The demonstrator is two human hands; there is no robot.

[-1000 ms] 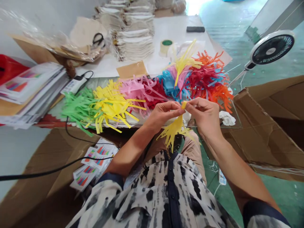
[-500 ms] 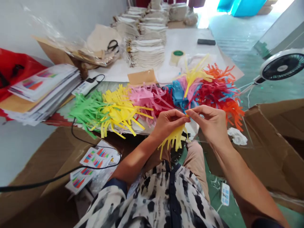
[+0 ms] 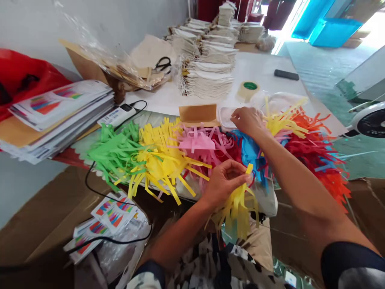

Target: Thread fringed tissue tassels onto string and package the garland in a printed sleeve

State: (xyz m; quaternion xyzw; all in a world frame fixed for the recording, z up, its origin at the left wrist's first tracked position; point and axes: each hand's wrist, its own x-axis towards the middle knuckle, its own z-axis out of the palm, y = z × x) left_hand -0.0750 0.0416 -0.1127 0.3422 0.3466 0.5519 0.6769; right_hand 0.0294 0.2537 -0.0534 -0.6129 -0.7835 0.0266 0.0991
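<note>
Nearest, the left hand [image 3: 224, 184] is closed in a pinch on the narrow folded top of a pale yellow fringed paper tassel [image 3: 240, 210], which hangs just below and right of those fingers. Held by this 1 end, its strips fall free, probably to keep them uncreased. Below and left of the left hand, white printed cards [image 3: 111, 214] with multicoloured pictures lie by crinkled clear plastic [image 3: 120, 249].

To the left hand's left, on the counter [image 3: 267, 202], lie a green paper-fringe bundle [image 3: 116, 146] and a bright yellow paper-fringe bundle [image 3: 164, 156]; such grouping likely keeps colours apart. Blue paper fringe [image 3: 251, 150] lies beneath the right wrist.

Farther out, the right hand [image 3: 249, 120] is over a small clear plastic tray [image 3: 223, 117], fingers half curled; I cannot tell whether they grip anything, nor what the tray holds. Behind that hand sits a pale tape roll [image 3: 248, 90] with a green centre. Beyond and left of both hands, a clear plastic bag [image 3: 141, 82] holds flat brown pieces, with 1 pair of black-handled scissors [image 3: 163, 64] at its right end.
</note>
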